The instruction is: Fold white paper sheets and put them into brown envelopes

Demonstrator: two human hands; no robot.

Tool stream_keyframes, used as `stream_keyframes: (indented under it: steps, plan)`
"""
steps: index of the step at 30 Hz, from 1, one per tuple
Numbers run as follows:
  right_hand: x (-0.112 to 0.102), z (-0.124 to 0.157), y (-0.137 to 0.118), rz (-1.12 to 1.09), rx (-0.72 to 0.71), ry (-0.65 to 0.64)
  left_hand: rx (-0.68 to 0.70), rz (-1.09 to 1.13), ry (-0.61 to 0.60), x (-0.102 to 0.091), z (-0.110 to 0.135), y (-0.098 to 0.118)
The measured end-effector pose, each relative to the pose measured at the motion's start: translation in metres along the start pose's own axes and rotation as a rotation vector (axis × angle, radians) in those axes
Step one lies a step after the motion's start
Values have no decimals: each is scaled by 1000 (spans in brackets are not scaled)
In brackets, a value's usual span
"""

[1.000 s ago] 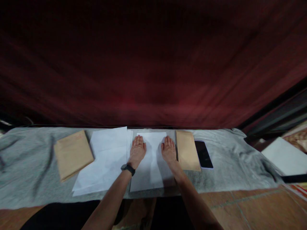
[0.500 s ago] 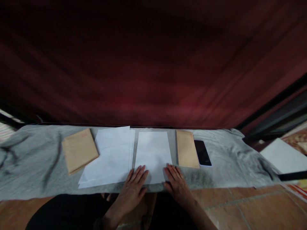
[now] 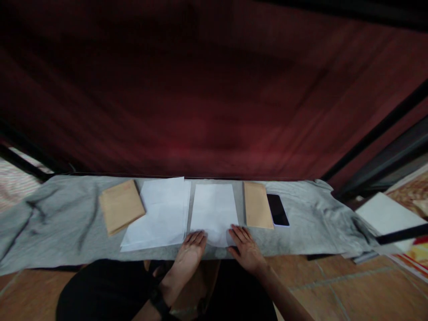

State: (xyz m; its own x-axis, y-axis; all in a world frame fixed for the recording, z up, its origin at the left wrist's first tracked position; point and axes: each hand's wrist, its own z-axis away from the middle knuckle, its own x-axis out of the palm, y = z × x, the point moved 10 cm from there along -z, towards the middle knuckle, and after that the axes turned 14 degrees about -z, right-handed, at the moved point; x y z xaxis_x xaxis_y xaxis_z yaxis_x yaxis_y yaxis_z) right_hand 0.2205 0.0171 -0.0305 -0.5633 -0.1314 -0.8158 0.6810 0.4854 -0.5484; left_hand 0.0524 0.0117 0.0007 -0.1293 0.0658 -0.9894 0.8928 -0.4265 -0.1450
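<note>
A single white sheet of paper [image 3: 214, 209] lies on the grey cloth [image 3: 67, 223] in front of me. My left hand [image 3: 191, 252] rests flat with fingers stretched at the sheet's near left corner. My right hand [image 3: 246, 248] lies flat and open at the near right corner, fingertips touching the paper's edge. Neither hand holds anything. Left of the sheet is a stack of white papers [image 3: 160, 214].
A brown envelope [image 3: 122, 206] lies at the left, another brown envelope [image 3: 257, 205] right of the sheet, with a black phone [image 3: 277, 209] beside it. A dark red curtain [image 3: 214, 98] hangs behind. A white board [image 3: 384, 216] sits at far right on the tiled floor [image 3: 334, 285].
Both hands slid from the far end of the sheet down to its near edge, staying flat. The view has shifted slightly.
</note>
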Motion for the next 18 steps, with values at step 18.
stream_keyframes:
  steps: [18]
  plan:
    - [-20, 11, 45, -770, 311, 245, -319, 858, 92, 13, 22, -90]
